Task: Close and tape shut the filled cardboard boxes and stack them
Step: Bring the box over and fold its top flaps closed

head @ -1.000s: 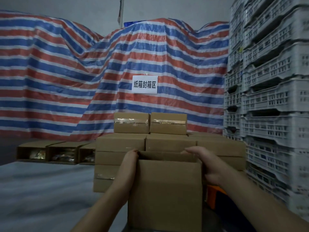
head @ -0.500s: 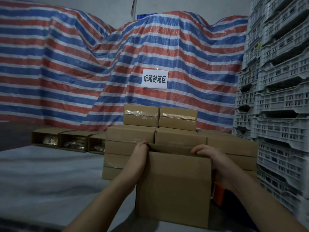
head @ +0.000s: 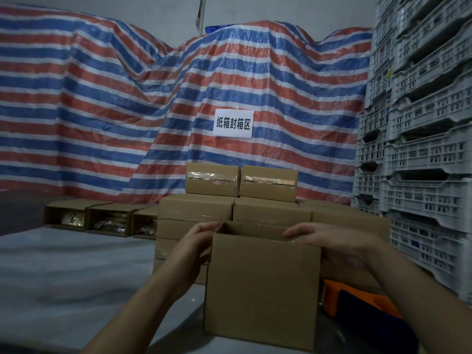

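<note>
I see my left hand (head: pixel 196 241) pinching the left top corner of the open box (head: pixel 263 284), while my right hand (head: pixel 332 244) curls over its right top edge. The box stands between both hands. Just beyond them sits the stack of taped boxes (head: pixel 240 198); an orange tape dispenser (head: pixel 357 302) lies under my right forearm.

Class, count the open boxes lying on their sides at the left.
3, side by side left of the sealed stack: left, middle, right, partly hidden by the stack. More may be hidden.
</note>
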`<state>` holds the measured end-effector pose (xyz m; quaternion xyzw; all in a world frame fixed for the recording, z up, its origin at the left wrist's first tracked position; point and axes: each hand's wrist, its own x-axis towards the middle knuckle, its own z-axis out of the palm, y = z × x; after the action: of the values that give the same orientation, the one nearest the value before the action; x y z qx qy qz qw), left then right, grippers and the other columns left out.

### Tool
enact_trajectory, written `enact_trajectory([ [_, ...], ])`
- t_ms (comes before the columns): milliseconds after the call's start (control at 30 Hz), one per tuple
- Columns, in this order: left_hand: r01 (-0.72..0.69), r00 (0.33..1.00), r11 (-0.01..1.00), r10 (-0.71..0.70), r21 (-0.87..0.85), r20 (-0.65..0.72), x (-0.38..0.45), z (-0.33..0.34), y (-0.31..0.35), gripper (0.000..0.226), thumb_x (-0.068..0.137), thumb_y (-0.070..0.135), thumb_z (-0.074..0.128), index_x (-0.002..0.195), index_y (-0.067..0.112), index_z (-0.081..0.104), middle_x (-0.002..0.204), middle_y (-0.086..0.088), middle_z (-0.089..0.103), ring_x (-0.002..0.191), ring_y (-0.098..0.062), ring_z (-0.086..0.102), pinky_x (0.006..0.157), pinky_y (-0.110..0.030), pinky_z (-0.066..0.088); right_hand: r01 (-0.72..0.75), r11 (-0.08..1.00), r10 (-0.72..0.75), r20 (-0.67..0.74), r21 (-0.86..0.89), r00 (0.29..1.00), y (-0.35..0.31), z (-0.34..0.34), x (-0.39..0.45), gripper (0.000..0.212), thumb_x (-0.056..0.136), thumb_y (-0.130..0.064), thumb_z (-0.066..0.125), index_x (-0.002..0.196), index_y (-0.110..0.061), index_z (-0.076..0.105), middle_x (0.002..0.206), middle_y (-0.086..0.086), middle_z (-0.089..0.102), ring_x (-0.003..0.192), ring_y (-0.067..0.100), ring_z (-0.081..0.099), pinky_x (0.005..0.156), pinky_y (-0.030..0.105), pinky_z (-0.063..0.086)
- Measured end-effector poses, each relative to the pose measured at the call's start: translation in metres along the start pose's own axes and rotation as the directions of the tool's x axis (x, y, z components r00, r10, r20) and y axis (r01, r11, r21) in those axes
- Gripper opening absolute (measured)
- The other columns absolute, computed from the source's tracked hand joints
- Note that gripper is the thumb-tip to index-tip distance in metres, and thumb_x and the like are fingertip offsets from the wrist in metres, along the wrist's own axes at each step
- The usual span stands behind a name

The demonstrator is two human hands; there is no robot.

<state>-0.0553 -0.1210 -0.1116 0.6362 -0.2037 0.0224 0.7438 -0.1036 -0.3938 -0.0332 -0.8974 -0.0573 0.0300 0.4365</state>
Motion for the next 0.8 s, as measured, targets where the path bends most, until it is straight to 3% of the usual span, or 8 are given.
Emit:
enact_trajectory([
  [133,0.082,0.983,0.993,-0.094,0.084,0.156,-0.005,0.008,-0.010,0.029,0.078,0.045,0.058,0.091,0.028,0.078,0.098,-0.007,0.075,0.091,-0.022,0.071,0.074,-0.030,0.056,0.008,0.999,-0.008,-0.001,0.040,1.000,0.003,0.004,0.000,0.048,0.080,-0.037,0.074,0.126,-0.029,0.062,0.127,0.004,0.061,0.118,0.025,0.058,0.097,0.040,0.052],
  [200,0.082,0.983,0.993,-0.094,0.082,0.159,-0.004,0.007,-0.014,0.029,0.077,0.048,0.058,0.089,0.031,0.078,0.096,-0.006,0.075,0.089,-0.021,0.072,0.073,-0.029,0.055,0.019,0.997,-0.018,-0.020,0.079,1.000,0.005,0.007,-0.001,0.054,0.070,-0.043,0.077,0.122,-0.030,0.065,0.126,0.006,0.062,0.116,0.026,0.059,0.091,0.039,0.053],
  [333,0.064,0.989,0.994,-0.075,0.090,0.125,-0.003,0.006,-0.013,0.036,0.077,0.049,0.057,0.095,0.025,0.076,0.100,-0.010,0.075,0.092,-0.025,0.072,0.080,-0.037,0.052,0.090,0.966,-0.060,-0.129,0.243,0.990,0.021,0.014,-0.001,0.049,0.070,-0.056,0.074,0.115,-0.037,0.072,0.131,0.006,0.062,0.124,0.031,0.056,0.108,0.055,0.045],
  [400,0.062,0.990,0.994,-0.073,0.088,0.123,-0.002,0.006,-0.014,0.040,0.080,0.047,0.055,0.104,0.020,0.073,0.102,-0.011,0.074,0.095,-0.028,0.071,0.084,-0.040,0.053,0.188,0.901,-0.087,-0.261,0.391,0.961,0.035,0.019,0.001,0.044,0.081,-0.059,0.059,0.119,-0.040,0.069,0.136,0.004,0.060,0.128,0.031,0.054,0.112,0.058,0.039],
  [500,0.055,0.990,0.995,-0.065,0.088,0.122,-0.001,0.007,-0.014,0.045,0.080,0.047,0.054,0.111,0.017,0.069,0.103,-0.011,0.074,0.097,-0.029,0.070,0.090,-0.043,0.053,0.321,0.696,-0.081,-0.374,0.642,0.924,0.059,0.031,0.004,0.033,0.102,-0.041,0.045,0.123,-0.031,0.068,0.131,0.008,0.067,0.119,0.028,0.064,0.099,0.048,0.051],
  [600,0.044,0.992,0.996,-0.053,0.072,0.117,-0.001,0.007,-0.015,0.046,0.080,0.048,0.054,0.113,0.019,0.067,0.102,-0.009,0.075,0.096,-0.027,0.070,0.085,-0.041,0.054,0.361,0.721,-0.095,-0.431,0.592,0.897,0.075,0.046,0.006,0.026,0.094,-0.039,0.057,0.114,-0.041,0.072,0.119,0.003,0.074,0.106,0.022,0.072,0.079,0.039,0.058],
  [667,0.046,0.992,0.998,-0.050,0.041,0.118,-0.001,0.006,-0.016,0.046,0.079,0.048,0.054,0.114,0.021,0.067,0.103,-0.007,0.075,0.094,-0.024,0.071,0.080,-0.037,0.053,0.374,0.760,-0.109,-0.463,0.532,0.880,0.077,0.053,0.007,0.031,0.083,-0.045,0.064,0.113,-0.050,0.070,0.119,-0.003,0.074,0.109,0.022,0.071,0.089,0.046,0.057],
  [800,0.054,0.992,0.998,-0.055,0.006,0.111,-0.001,0.005,-0.019,0.053,0.073,0.053,0.056,0.115,0.021,0.066,0.102,-0.007,0.075,0.092,-0.023,0.072,0.074,-0.033,0.053,0.396,0.772,-0.132,-0.484,0.497,0.865,0.074,0.056,0.011,0.035,0.085,-0.048,0.063,0.119,-0.051,0.069,0.129,-0.010,0.069,0.124,0.019,0.061,0.107,0.051,0.048],
])
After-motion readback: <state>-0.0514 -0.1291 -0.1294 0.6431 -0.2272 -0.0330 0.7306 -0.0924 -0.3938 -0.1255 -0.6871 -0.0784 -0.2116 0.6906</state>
